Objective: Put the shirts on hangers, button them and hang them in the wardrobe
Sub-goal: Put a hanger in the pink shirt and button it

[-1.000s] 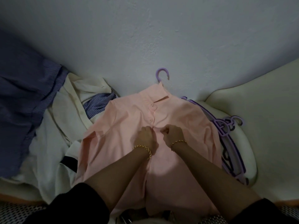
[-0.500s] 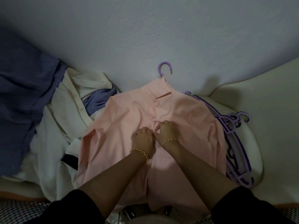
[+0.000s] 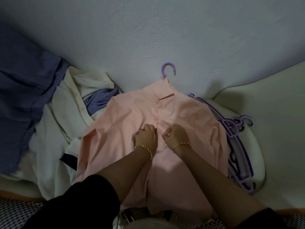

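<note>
A pink shirt (image 3: pixel 125 129) lies front up on a cream seat, collar toward the wall. A purple hanger hook (image 3: pixel 168 70) sticks out above its collar. The top three buttons along the placket look fastened. My left hand (image 3: pixel 146 134) grips the left edge of the placket just below the third button. My right hand (image 3: pixel 175 133) pinches the right edge beside it. A narrow gap of fabric lies between the two hands. The button under my fingers is hidden.
A cream shirt (image 3: pixel 66 116) and a blue checked shirt (image 3: pixel 100 100) are heaped to the left. Dark blue cloth (image 3: pixel 23 96) hangs further left. Several spare purple hangers (image 3: pixel 237 146) lie at the right on the seat (image 3: pixel 257 156). A grey wall (image 3: pixel 148 38) stands behind.
My hands were touching at the placket half a second ago and have drawn slightly apart. The view has shifted a little; the shirt lies where it was.
</note>
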